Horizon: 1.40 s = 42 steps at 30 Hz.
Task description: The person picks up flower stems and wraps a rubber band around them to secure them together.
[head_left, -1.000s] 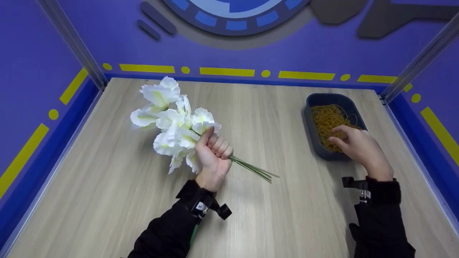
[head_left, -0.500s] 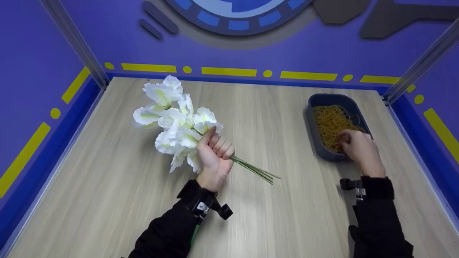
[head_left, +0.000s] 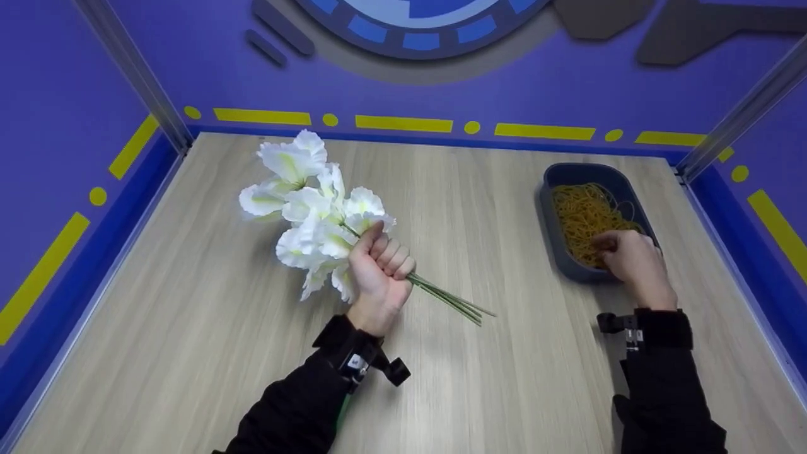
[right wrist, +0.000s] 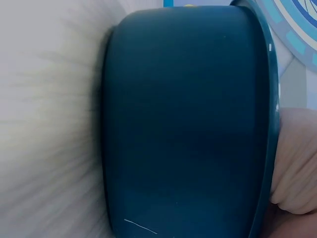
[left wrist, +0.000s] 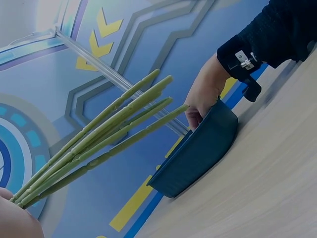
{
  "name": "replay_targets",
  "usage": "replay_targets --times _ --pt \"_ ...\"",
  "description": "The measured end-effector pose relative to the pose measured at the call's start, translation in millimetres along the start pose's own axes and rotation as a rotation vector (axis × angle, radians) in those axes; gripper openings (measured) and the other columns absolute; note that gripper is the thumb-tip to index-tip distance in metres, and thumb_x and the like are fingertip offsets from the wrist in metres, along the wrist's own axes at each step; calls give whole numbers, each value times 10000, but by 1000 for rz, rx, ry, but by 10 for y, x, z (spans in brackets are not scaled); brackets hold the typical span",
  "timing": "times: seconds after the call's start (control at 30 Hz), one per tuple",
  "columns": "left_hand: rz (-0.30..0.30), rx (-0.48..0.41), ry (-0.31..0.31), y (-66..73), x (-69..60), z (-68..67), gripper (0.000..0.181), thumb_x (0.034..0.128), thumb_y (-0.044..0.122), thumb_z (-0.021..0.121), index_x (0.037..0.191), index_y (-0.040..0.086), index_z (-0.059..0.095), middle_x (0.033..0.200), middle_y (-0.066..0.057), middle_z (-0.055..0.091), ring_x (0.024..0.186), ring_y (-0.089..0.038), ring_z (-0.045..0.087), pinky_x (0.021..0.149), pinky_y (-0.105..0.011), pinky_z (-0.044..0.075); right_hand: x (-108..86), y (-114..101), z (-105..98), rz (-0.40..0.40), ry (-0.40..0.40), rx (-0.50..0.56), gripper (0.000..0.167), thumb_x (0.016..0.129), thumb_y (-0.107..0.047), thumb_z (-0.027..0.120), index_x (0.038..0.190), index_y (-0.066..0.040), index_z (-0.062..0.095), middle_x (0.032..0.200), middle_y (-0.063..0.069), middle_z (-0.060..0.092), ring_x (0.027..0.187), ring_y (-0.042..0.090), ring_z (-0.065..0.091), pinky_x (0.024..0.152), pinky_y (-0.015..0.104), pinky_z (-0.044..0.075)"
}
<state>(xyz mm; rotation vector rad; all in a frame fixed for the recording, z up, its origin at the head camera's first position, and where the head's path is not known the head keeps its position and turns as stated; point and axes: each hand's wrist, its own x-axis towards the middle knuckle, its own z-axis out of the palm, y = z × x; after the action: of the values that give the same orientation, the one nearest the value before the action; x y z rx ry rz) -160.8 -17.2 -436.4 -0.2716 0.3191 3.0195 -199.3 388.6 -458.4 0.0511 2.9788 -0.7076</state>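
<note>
My left hand (head_left: 381,274) grips a bunch of white artificial flowers (head_left: 309,211) by the stems, fingers curled round them. Ruffled petals spread to the upper left of the fist, and the green stems (left wrist: 106,134) stick out on its other side. On the right, my right hand (head_left: 637,261) reaches over the near rim of a dark grey-blue box (head_left: 555,243). Its fingers dip among yellow-brown rubber bands (head_left: 583,214). The fingertips are partly hidden, so whether they pinch a band does not show. In the right wrist view the box wall (right wrist: 188,124) covers most of the work.
Both hands are over a light wood-grain table (head_left: 473,384). Blue-purple panels (head_left: 403,94) with yellow marks enclose it at the back and both sides, with metal posts (head_left: 135,69) at the rear corners.
My right hand has lowered into the box, its fingers going from spread above the rubber bands to down among them. The left hand keeps its grip on the flowers, nearly still.
</note>
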Motion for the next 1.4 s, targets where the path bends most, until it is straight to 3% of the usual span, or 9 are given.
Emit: replay_targets --times 0.3,0.47,0.57,0.77,0.93,1.13,1.4 --pt "-2 5 -4 0 -3 2 530 1044 196 417 531 193 287 469 106 217 399 -29 152 414 -198 90 18 -21 3 39 -5 27 216 982 -61 649 1180 -4 713 1143 265 672 1001 422 623 782 524 495" --pt "-2 -4 -21 -1 -2 0 530 1045 191 407 536 192 263 484 105 189 409 -30 135 410 -190 90 28 -25 -1 54 8 9 167 977 -115 676 1093 -17 746 1045 226 701 889 366 633 721 480 476" --pt "5 -7 -22 -4 -1 1 532 1044 185 407 531 195 265 476 107 195 407 -30 135 403 -188 91 34 -19 3 38 26 -15 147 982 -126 670 1056 -27 749 972 193 710 815 319 630 686 452 458" --pt "18 7 -9 -6 4 1 529 1039 181 417 529 199 280 462 107 217 393 -32 153 402 -192 98 39 10 -2 -34 59 -29 174 1002 -139 648 1083 -3 721 992 211 694 815 330 629 684 466 454" --pt "13 8 -16 -3 9 4 528 1042 187 409 533 198 271 463 108 214 395 -29 151 402 -191 99 12 -25 -66 -60 91 25 236 1039 -209 599 1151 -17 679 1026 195 676 831 315 609 704 450 436" --pt "11 -9 -15 5 15 2 537 1045 184 411 524 199 283 441 106 243 391 -28 155 379 -189 120 -41 -163 -163 -123 251 106 305 1046 -264 583 1176 -2 667 1031 203 682 867 294 607 738 417 425" --pt "9 -19 -14 22 15 3 531 1044 183 407 527 196 289 448 103 238 395 -26 155 397 -189 105 -152 -405 -292 -206 473 206 271 1001 -256 664 1127 -24 726 963 159 727 761 -103 534 712 166 390"
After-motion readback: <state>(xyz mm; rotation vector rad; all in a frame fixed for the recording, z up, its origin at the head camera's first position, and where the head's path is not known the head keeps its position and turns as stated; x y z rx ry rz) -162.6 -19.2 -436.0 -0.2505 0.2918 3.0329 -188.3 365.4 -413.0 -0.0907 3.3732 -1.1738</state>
